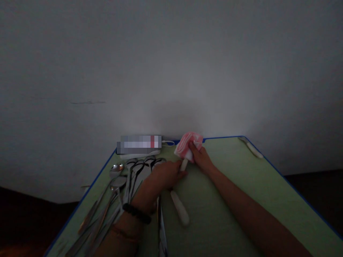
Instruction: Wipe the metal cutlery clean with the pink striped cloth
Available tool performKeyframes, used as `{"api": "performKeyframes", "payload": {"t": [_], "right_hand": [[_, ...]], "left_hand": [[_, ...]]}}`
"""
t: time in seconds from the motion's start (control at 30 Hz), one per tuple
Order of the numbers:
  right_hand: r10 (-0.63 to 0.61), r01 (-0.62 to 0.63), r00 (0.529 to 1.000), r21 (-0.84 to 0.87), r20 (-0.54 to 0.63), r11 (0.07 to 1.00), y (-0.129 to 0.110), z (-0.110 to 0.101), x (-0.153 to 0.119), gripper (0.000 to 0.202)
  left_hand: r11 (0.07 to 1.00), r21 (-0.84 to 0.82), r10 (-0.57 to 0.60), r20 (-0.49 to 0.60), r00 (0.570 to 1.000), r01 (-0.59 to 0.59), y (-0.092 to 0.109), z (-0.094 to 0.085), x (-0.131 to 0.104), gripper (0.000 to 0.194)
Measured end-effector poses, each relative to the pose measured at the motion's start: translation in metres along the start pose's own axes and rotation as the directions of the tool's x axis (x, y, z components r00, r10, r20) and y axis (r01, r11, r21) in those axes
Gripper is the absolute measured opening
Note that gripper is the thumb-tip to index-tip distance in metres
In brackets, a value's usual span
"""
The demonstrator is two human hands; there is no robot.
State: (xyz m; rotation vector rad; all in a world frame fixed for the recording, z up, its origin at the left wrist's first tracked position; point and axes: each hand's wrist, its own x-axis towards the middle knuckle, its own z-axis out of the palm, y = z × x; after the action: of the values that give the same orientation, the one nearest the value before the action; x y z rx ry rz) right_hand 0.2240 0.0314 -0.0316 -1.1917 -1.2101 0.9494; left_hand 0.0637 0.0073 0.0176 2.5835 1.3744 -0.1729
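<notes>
My left hand (167, 174) is closed round the pale handle (184, 165) of a utensil, whose head is hidden in cloth. A folded pink and white cloth (189, 142) is pinched in my right hand (201, 157), wrapped over that utensil's upper end. Below my left hand, a second white handle (180, 208) lies on the table, its other end out of sight. Several metal ladles and spoons (139, 166) lie to the left, partly covered by my left forearm.
The light green table (222, 200) has a blue edge and meets a grey wall (171, 71). At the back left a phone-like device (139, 144), its screen blurred, stands with a white cable (168, 143). A white-handled utensil (254, 150) lies near the right edge.
</notes>
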Motion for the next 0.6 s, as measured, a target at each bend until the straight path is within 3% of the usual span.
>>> {"api": "performKeyframes", "payload": {"t": [0.2,0.37,0.6], "right_hand": [[0.001,0.001,0.999,-0.058,0.036,0.998,0.003,0.001,0.0,0.044],[0.018,-0.019,0.999,0.04,0.026,0.999,0.004,0.0,0.002,0.041],[-0.004,0.002,0.999,0.036,0.054,0.999,0.002,-0.001,0.003,0.041]], "left_hand": [[1.0,-0.01,-0.009,-0.008,1.0,0.009,-0.003,-0.006,-0.003,0.031],[0.997,-0.057,-0.052,0.013,0.999,0.052,0.012,0.004,0.001,0.031],[0.995,-0.094,-0.034,0.066,0.997,0.04,0.009,0.012,0.005,0.036]]}}
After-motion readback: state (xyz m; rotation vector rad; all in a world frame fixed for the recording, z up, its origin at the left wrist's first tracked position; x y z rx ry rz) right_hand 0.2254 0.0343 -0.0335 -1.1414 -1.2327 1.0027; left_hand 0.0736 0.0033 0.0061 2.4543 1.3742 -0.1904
